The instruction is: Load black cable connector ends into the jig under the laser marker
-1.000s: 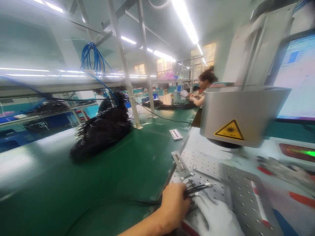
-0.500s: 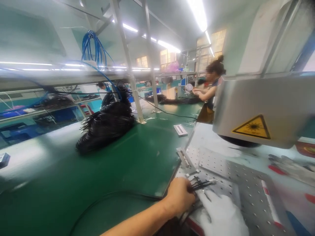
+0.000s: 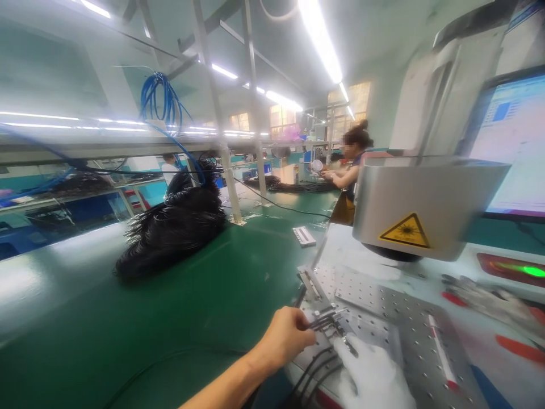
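Note:
My bare left hand [image 3: 283, 336] is closed in a pinch around several thin black cables [image 3: 317, 324]. Their ends point right, over a small metal fixture [image 3: 338, 329] on the perforated plate. My right hand [image 3: 374, 369], in a white glove, is just right of the fixture with its fingertips at the fixture's near side. More black cables [image 3: 314, 366] curve up from below and run into its fingers, which look closed on them, though the glove is blurred. A slotted metal bracket [image 3: 314, 284] lies just beyond the fixture.
Above the perforated metal plate [image 3: 419, 326] hangs a laser head [image 3: 430, 207] with a yellow warning sign. A red-and-white marker [image 3: 443, 352] and gloves [image 3: 489, 298] lie right. A black cable pile [image 3: 174, 230] rests on the green table [image 3: 213, 295]; a co-worker [image 3: 353, 165] sits beyond.
The view has turned right and slightly up, so a screen and a green light now show. My left hand has drawn slightly away from the gloved right hand, still pinching the cables.

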{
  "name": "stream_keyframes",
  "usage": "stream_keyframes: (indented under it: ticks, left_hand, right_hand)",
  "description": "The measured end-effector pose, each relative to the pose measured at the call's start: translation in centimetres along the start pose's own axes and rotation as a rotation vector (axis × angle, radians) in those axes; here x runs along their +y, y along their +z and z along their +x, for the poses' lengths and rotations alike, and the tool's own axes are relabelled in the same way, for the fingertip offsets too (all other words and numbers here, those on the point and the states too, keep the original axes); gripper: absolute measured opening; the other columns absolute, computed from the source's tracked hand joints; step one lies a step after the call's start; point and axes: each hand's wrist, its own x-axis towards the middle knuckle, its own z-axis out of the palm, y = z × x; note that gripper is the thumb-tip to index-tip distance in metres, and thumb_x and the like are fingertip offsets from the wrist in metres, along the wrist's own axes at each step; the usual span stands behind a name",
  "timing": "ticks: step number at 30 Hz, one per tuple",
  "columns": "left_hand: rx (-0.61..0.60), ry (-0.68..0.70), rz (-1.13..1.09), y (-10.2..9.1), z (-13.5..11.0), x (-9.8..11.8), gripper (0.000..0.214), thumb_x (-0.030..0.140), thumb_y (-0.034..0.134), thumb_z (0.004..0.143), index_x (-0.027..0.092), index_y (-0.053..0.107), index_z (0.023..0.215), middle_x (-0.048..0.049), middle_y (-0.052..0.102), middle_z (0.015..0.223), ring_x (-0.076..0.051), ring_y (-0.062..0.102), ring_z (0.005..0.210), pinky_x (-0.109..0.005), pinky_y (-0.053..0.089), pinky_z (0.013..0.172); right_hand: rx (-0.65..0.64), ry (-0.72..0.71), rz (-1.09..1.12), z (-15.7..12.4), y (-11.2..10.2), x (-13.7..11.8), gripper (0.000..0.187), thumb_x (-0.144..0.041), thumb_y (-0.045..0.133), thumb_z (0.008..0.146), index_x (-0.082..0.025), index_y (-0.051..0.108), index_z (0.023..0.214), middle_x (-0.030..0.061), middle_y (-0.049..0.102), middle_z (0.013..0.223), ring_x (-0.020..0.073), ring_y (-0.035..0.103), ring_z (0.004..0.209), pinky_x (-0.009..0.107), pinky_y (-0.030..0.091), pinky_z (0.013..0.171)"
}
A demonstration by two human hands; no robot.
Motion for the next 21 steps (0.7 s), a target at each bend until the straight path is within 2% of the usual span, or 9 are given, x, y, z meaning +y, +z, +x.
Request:
stream_keyframes:
  ticks: [5,9,12,16,21]
  left_hand:
    - [-0.034,-0.006,-0.071,0.5,-0.1,0.3,0.011,0.028,0.063,0.063,0.018,0.057,0.063,0.0057,0.049,0.053,-0.010,0.044,0.051,-0.023,0.030,0.050]
    - [0.062,-0.007,0.094,0.6,-0.5,1.2,0.016,0.028,0.062,0.067,0.018,0.054,0.057,0.0063,0.043,0.051,-0.009,0.039,0.054,-0.024,0.026,0.053]
    - [0.062,-0.032,0.114,0.7,-0.5,1.4,0.017,0.027,0.060,0.068,0.018,0.052,0.055,0.0062,0.042,0.052,-0.010,0.038,0.055,-0.025,0.026,0.053]
    - [0.061,-0.024,0.171,0.8,-0.7,1.5,0.011,0.022,0.060,0.065,0.018,0.054,0.057,0.0061,0.047,0.055,-0.009,0.041,0.057,-0.024,0.028,0.056]
    - [0.167,0.026,0.406,1.1,-1.3,1.8,0.006,0.020,0.057,0.064,0.020,0.054,0.059,0.0048,0.056,0.060,-0.010,0.043,0.061,-0.025,0.025,0.058]
  right_hand:
    - [-0.022,-0.008,0.000,-0.1,0.4,0.1,0.049,-0.011,0.047,0.071,-0.028,0.070,0.111,0.0041,0.067,0.109,0.0231,0.059,0.071,0.035,0.053,0.063]
    - [-0.020,0.000,0.031,0.0,0.5,0.1,0.050,-0.010,0.045,0.072,-0.028,0.069,0.112,0.0056,0.067,0.110,0.0247,0.060,0.076,0.038,0.054,0.067]
    - [-0.042,0.010,0.069,0.0,0.5,0.0,0.049,-0.010,0.046,0.072,-0.027,0.069,0.112,0.0065,0.067,0.110,0.0251,0.060,0.077,0.039,0.055,0.069]
    - [-0.085,0.031,0.103,0.1,0.4,0.0,0.048,-0.010,0.048,0.072,-0.026,0.069,0.113,0.0073,0.066,0.110,0.0256,0.060,0.079,0.040,0.055,0.072]
    - [-0.115,0.049,0.122,0.2,0.2,0.0,0.045,-0.011,0.050,0.073,-0.027,0.069,0.111,0.0062,0.067,0.111,0.0258,0.060,0.083,0.040,0.055,0.074]
